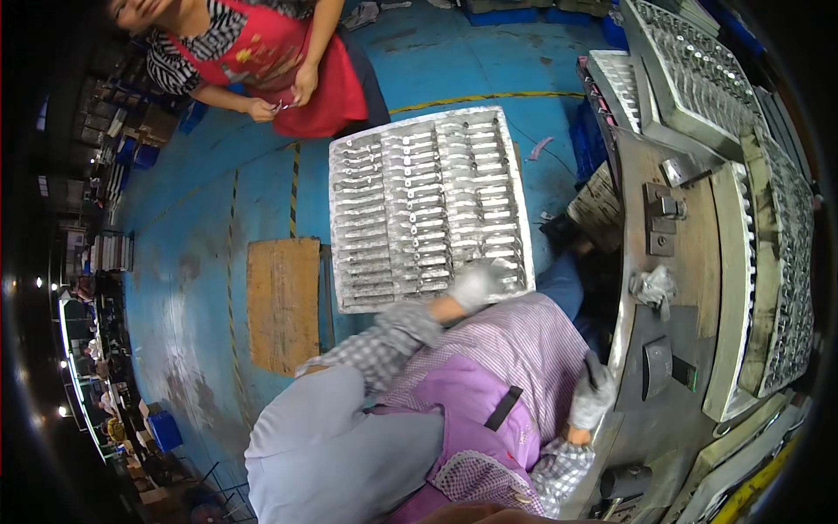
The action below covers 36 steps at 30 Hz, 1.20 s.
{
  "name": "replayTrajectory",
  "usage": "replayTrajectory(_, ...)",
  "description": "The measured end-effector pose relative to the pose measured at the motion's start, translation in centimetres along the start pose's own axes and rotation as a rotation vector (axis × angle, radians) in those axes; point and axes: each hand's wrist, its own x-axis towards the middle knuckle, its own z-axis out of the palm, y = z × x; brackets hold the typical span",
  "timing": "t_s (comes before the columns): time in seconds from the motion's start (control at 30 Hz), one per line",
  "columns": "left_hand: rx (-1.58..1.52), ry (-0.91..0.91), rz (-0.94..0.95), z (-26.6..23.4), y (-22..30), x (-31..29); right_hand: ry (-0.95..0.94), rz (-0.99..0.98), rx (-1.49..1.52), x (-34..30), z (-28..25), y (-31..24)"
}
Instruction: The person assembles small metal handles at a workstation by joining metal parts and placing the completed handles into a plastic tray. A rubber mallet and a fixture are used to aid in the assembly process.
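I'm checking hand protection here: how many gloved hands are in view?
2. The left hand is at the near edge of the tray of metal parts; the right hand is beside the workbench. The co-worker's hands look bare; none seem hidden.

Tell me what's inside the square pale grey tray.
The square pale grey tray holds rows of slender silver metal pieces. Your left hand, whitish-gloved, covers part of it near the lower right corner; anything beneath the hand is hidden.
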Motion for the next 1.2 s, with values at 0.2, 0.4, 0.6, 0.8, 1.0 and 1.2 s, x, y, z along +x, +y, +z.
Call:
replayTrajectory(0.2, 0.183, 0.618, -0.546, -10.1, -30.3, -0.2, 0.155, 0.465, 0.094, -0.4, -1.6, 2.3)
replayTrajectory(0.4, 0.152, 0.662, -0.915, -13.9, -40.4, -0.4, -0.092, 0.331, -0.102, 0.6, -1.6, 1.8)
replayTrajectory(0.6, 0.258, 0.471, -1.199, -11.5, -39.0, 5.6, 0.118, 0.682, -0.072, -2.9, -3.5, 2.2)
replayTrajectory(0.8, 0.182, 0.580, -0.950, -12.1, -42.7, 1.7, 0.114, 0.724, -0.066, -2.8, -2.2, 4.6)
replayTrajectory(1.0, 0.245, 0.736, -0.464, -11.0, -36.2, 13.8, 0.283, 0.841, 0.103, -2.1, -2.0, 4.4)
replayTrajectory(1.2, 0.248, 0.527, -0.622, -11.8, -36.1, 21.7, 0.042, 0.671, -0.261, 0.5, -0.1, 5.7)
